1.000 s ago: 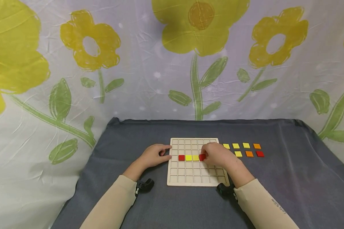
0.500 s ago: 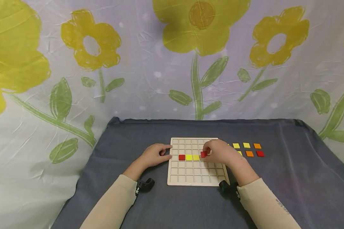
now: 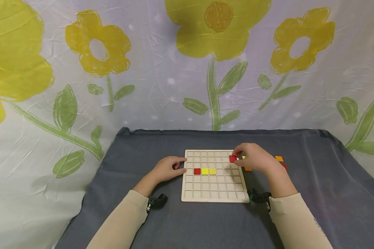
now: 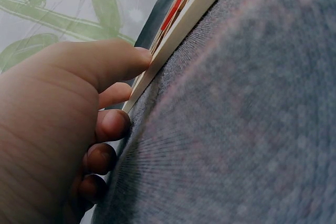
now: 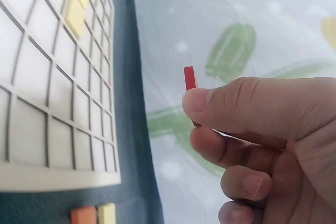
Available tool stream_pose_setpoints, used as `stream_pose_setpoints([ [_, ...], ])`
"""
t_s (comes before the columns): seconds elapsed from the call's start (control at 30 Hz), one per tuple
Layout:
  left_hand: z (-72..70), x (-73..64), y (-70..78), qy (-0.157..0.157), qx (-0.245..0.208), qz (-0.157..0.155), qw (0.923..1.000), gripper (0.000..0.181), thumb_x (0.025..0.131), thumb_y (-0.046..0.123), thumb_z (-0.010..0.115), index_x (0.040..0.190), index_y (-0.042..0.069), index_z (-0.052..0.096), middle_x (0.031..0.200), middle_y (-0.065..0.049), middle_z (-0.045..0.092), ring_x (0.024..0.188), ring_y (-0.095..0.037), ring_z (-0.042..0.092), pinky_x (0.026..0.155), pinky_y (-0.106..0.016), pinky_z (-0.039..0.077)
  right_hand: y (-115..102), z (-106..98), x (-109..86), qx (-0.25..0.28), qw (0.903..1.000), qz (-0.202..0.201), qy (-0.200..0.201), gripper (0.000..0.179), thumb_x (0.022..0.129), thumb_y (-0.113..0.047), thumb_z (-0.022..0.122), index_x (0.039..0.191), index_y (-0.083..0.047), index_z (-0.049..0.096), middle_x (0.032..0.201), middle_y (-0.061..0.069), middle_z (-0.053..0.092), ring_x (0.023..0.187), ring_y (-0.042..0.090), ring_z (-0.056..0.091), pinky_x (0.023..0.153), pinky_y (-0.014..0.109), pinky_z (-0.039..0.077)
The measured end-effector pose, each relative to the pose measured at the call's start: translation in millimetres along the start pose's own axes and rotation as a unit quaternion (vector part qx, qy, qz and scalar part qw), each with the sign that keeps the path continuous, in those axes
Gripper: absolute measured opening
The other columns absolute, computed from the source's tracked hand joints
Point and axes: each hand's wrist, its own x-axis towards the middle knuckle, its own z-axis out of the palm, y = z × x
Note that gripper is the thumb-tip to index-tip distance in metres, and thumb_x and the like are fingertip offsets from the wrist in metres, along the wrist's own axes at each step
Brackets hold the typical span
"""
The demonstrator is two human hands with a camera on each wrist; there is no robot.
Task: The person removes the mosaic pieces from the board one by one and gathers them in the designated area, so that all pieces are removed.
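Below the grid board (image 3: 213, 187), nearest the cam, beige sleeves (image 3: 299, 221) show L & R over dk grey cloth (image 3: 193, 224), each w/ a blk wrist device (image 3: 157, 201) at the cuff. L hand (image 3: 165, 169) is at the board's L edge: thumb + index tips touching it, other fingers loosely bent, nothing gripped. On the board, left of ctr, a flat red tile (image 3: 197, 171) & two yellow tiles (image 3: 204, 171) lie side by side in one row, one per square. R hand (image 3: 255, 158) is at the board's far R corner, thumb + index pinching a held red tile (image 3: 232, 159); R wrist view has it edge-on, clear of the board. Just R of the board, partly hidden by that hand, an orange tile (image 3: 248, 169) & a yellow piece (image 3: 243, 157); farther R of it, another orange tile (image 3: 278, 158) w/ a part-hidden red tile (image 3: 284, 166) on its near side. Beyond the board's far edge, past the cloth, hangs a pale curtain (image 3: 152, 97) w/ yellow flowers (image 3: 112, 50) & green stems.
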Motion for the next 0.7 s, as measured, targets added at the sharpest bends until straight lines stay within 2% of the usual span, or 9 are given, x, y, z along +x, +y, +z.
stream_pose_setpoints([
  [0.13,1.0,0.3,-2.1,0.001,0.0,0.003,1.0,0.049,0.096,0.038,0.073,0.14,0.017,0.066,0.067,0.007,0.045,0.058,-0.007,0.037,0.063,-0.029,0.034,5,-8,-3.3,0.007,0.9998,0.016,0.005,0.022,0.091,-0.013,0.078,0.112,-0.007,0.074,0.102,0.004,0.068,0.092,0.022,0.06,0.079,0.04,0.05],
  [0.37,0.7,0.2,-1.9,0.005,-0.005,0.005,1.0,0.048,0.096,0.037,0.074,0.139,0.017,0.067,0.067,0.007,0.045,0.059,-0.007,0.038,0.063,-0.029,0.034,13,-19,-10.1,0.019,0.999,0.041,0.004,0.023,0.09,-0.012,0.074,0.112,-0.005,0.074,0.101,0.006,0.067,0.086,0.023,0.058,0.072,0.038,0.049],
  [0.5,0.7,-0.1,-1.8,0.004,-0.003,0.004,1.0,0.049,0.096,0.037,0.074,0.139,0.017,0.067,0.068,0.007,0.045,0.059,-0.007,0.037,0.063,-0.028,0.034,17,-23,-12.7,0.015,0.9988,0.046,-0.007,0.025,0.09,-0.011,0.075,0.112,-0.001,0.073,0.101,0.008,0.068,0.087,0.024,0.058,0.076,0.041,0.049],
  [0.7,1.2,-0.1,-2.4,0.004,-0.004,0.006,1.0,0.049,0.096,0.038,0.074,0.14,0.017,0.066,0.068,0.007,0.046,0.059,-0.007,0.037,0.063,-0.029,0.034,25,-25,-15.7,0.025,0.9966,0.074,-0.027,0.023,0.089,-0.008,0.077,0.11,0.001,0.074,0.102,0.01,0.069,0.089,0.026,0.061,0.08,0.045,0.052],
])
